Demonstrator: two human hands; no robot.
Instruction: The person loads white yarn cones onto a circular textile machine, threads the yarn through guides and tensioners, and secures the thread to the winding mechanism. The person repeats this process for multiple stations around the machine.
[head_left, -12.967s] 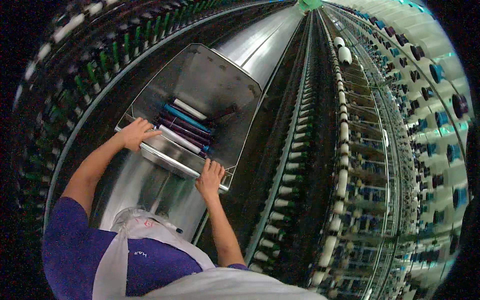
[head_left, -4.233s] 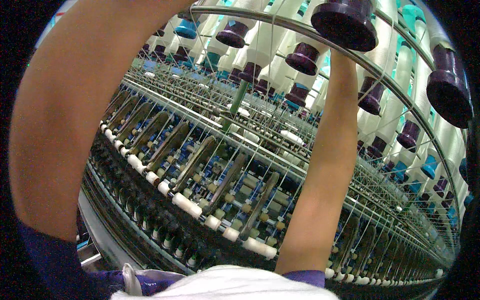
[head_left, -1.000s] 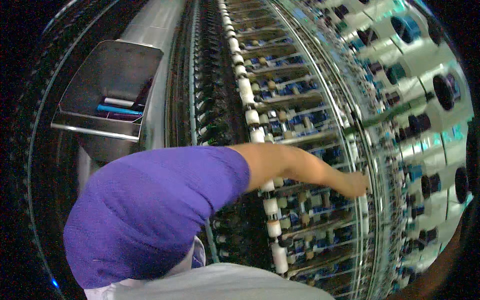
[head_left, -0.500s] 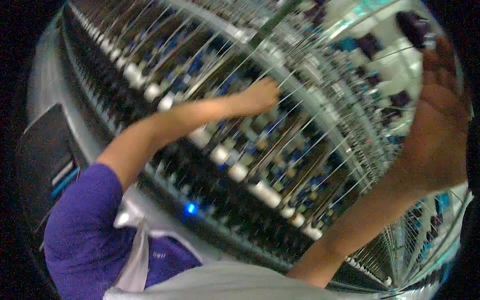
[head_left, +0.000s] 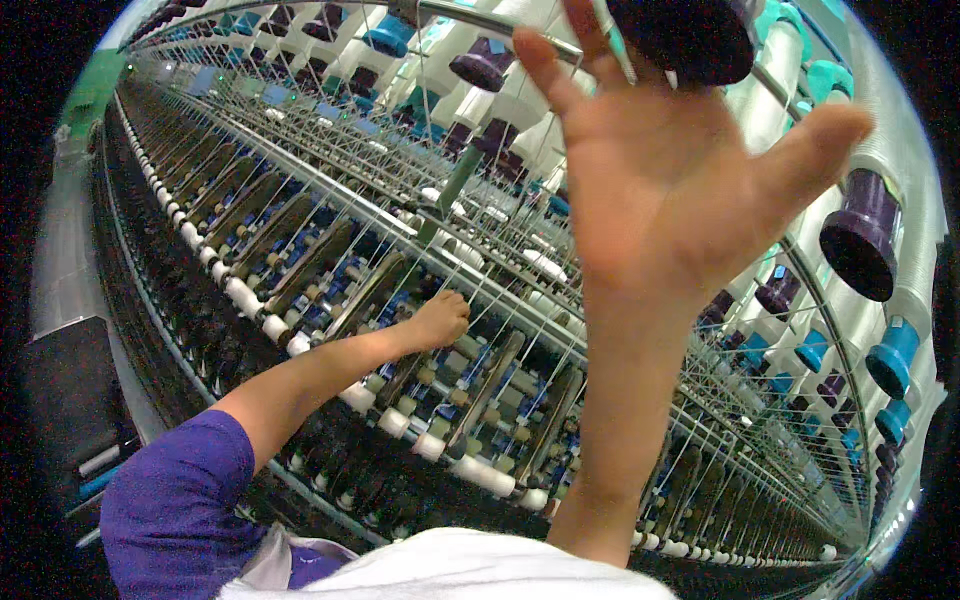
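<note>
My left hand [head_left: 440, 320] is closed over the drafting section of a long spinning frame, beside the thin white strands [head_left: 475, 300] that run down to the rollers. What its curled fingers hold, if anything, is too small to make out. High in front, my right hand [head_left: 665, 195] is raised with its palm showing, thumb and fingers spread. The dark purple end of a hanging bobbin [head_left: 690, 40] overlaps the tips of some of its fingers. Whether hand and bobbin touch, I cannot tell.
White rollers [head_left: 395, 422] line the machine's near side, above a dark row of spindles. A metal rail [head_left: 330, 185] crosses behind my left hand. Large white bobbins with purple and teal ends [head_left: 865, 235] hang overhead. A dark box [head_left: 80, 400] stands at the left.
My right hand has swung from the far right toward the middle, fingers now spread. The view has tilted up, showing more hanging bobbins. My left hand remains closed over the drafting section.
</note>
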